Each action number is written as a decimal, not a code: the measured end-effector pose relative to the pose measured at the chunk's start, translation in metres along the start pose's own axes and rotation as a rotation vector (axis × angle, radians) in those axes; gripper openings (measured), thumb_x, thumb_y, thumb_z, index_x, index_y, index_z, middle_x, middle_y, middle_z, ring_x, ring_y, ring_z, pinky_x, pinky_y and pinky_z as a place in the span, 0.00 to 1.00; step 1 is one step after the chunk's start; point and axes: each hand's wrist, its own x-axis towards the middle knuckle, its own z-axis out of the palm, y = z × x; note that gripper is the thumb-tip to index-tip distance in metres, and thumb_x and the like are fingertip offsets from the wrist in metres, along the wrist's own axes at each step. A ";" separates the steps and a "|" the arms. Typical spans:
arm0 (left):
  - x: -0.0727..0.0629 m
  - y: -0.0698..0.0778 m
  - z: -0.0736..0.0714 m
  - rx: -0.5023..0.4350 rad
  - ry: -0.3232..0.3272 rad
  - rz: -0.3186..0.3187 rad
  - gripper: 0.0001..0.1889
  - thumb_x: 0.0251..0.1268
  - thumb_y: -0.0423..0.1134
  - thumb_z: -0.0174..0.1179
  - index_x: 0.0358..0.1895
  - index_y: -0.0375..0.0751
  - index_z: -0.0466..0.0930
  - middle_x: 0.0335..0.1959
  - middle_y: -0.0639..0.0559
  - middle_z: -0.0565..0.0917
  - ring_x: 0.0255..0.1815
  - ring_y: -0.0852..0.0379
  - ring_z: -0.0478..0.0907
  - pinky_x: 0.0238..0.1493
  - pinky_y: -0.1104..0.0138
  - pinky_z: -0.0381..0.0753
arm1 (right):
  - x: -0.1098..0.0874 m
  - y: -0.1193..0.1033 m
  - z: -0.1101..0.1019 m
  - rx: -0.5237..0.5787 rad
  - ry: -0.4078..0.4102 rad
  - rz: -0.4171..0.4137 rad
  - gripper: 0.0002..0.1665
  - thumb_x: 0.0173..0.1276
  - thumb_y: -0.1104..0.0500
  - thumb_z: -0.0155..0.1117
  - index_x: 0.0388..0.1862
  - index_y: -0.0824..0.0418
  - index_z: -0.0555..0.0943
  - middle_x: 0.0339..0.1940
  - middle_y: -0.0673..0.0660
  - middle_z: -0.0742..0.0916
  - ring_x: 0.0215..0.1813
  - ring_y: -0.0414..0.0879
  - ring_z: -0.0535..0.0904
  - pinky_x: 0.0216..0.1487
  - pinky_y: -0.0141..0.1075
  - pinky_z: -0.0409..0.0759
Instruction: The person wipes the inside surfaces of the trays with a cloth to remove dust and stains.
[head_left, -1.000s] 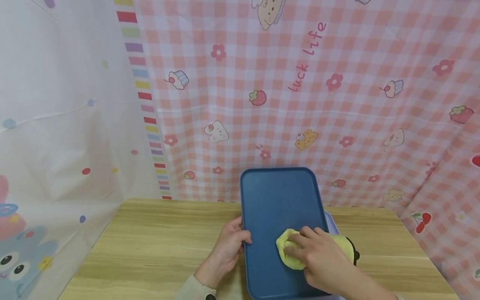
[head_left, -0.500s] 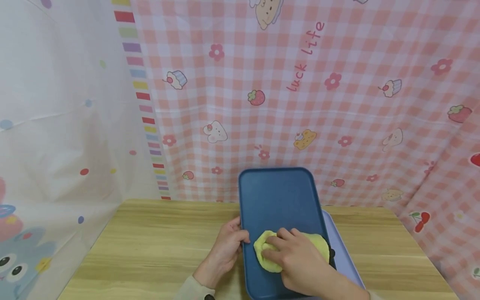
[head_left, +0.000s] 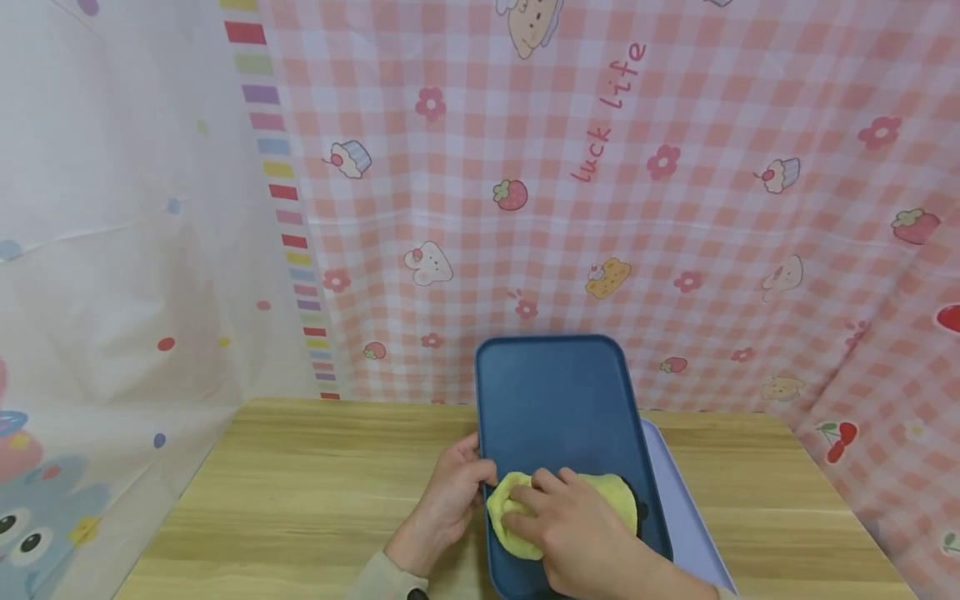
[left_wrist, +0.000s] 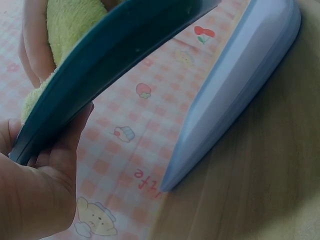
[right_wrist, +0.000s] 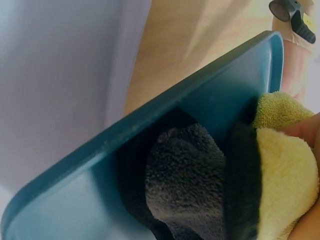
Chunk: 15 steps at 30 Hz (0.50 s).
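My left hand [head_left: 450, 492] grips the left edge of a dark blue tray [head_left: 558, 400], thumb over the rim and fingers beneath it. In the left wrist view the tray is tilted and held up off the table. A yellow cloth [head_left: 615, 496] with a dark edge lies bunched on the lower part of the tray, and my right hand [head_left: 573, 529] holds it there with curled fingers. The right wrist view shows the cloth's dark grey side [right_wrist: 187, 175] against the tray surface.
A lavender tray [head_left: 686, 508] lies on the wooden table [head_left: 337, 483], partly under the blue one. Behind the table hangs a pink checked cloth [head_left: 450, 167], and a white dotted sheet [head_left: 112, 250] hangs at the left.
My right hand has slid the yellow cloth leftward across the blue tray to near its left rim, exposing more of the lavender tray. The left hand keeps its grip.
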 end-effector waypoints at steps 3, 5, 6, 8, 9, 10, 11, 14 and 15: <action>0.000 -0.001 0.000 -0.005 -0.007 0.005 0.31 0.44 0.20 0.52 0.59 0.26 0.81 0.40 0.47 0.90 0.31 0.62 0.82 0.24 0.74 0.71 | 0.000 -0.001 0.002 -0.007 -0.002 -0.020 0.30 0.43 0.69 0.66 0.46 0.47 0.89 0.47 0.46 0.85 0.35 0.41 0.64 0.35 0.30 0.53; 0.000 -0.001 0.001 -0.013 -0.008 0.005 0.31 0.44 0.20 0.52 0.59 0.26 0.81 0.41 0.47 0.90 0.33 0.61 0.83 0.25 0.73 0.73 | -0.001 -0.001 0.002 -0.011 0.005 -0.027 0.29 0.43 0.69 0.65 0.46 0.46 0.89 0.47 0.46 0.85 0.36 0.41 0.65 0.35 0.30 0.53; 0.000 -0.002 0.001 -0.014 -0.010 0.007 0.31 0.44 0.20 0.52 0.59 0.26 0.80 0.41 0.47 0.90 0.33 0.61 0.84 0.25 0.73 0.74 | -0.002 -0.001 0.002 -0.012 0.010 -0.031 0.29 0.43 0.69 0.65 0.45 0.46 0.88 0.47 0.46 0.85 0.36 0.41 0.66 0.35 0.30 0.53; 0.000 -0.002 0.001 -0.014 -0.008 0.003 0.32 0.44 0.20 0.52 0.60 0.26 0.80 0.42 0.46 0.90 0.34 0.61 0.84 0.25 0.73 0.74 | -0.004 -0.001 0.002 -0.009 0.018 -0.037 0.29 0.42 0.69 0.65 0.44 0.45 0.88 0.47 0.46 0.85 0.37 0.42 0.67 0.35 0.29 0.55; 0.000 -0.002 0.001 -0.014 -0.010 0.001 0.32 0.44 0.20 0.52 0.61 0.26 0.80 0.43 0.46 0.90 0.34 0.60 0.84 0.27 0.73 0.76 | -0.005 -0.001 0.002 -0.008 0.020 -0.041 0.30 0.41 0.69 0.64 0.44 0.45 0.88 0.48 0.46 0.85 0.37 0.42 0.68 0.35 0.29 0.55; 0.000 -0.002 0.002 -0.014 -0.013 -0.002 0.32 0.44 0.20 0.52 0.61 0.26 0.80 0.43 0.45 0.90 0.35 0.60 0.85 0.27 0.73 0.76 | -0.006 0.000 0.002 -0.007 0.022 -0.043 0.30 0.40 0.69 0.64 0.43 0.45 0.88 0.48 0.46 0.85 0.38 0.42 0.69 0.35 0.29 0.57; 0.000 -0.002 0.002 -0.014 -0.015 -0.006 0.32 0.44 0.20 0.52 0.61 0.26 0.80 0.44 0.45 0.90 0.35 0.60 0.85 0.28 0.73 0.77 | -0.008 0.000 0.001 -0.007 0.020 -0.045 0.30 0.40 0.69 0.65 0.43 0.45 0.88 0.48 0.46 0.85 0.38 0.42 0.70 0.35 0.29 0.58; -0.001 -0.002 0.002 -0.015 -0.018 -0.018 0.32 0.44 0.20 0.51 0.61 0.26 0.79 0.45 0.44 0.90 0.35 0.60 0.86 0.30 0.72 0.79 | -0.013 0.002 -0.001 -0.006 0.006 -0.043 0.30 0.39 0.69 0.65 0.42 0.44 0.88 0.49 0.46 0.85 0.39 0.42 0.70 0.36 0.29 0.62; -0.001 -0.002 0.002 -0.017 -0.020 -0.019 0.32 0.44 0.20 0.51 0.61 0.26 0.79 0.45 0.44 0.90 0.35 0.60 0.86 0.31 0.72 0.80 | -0.015 0.003 -0.002 -0.005 0.001 -0.040 0.30 0.39 0.69 0.66 0.42 0.44 0.88 0.49 0.46 0.86 0.39 0.42 0.71 0.36 0.29 0.62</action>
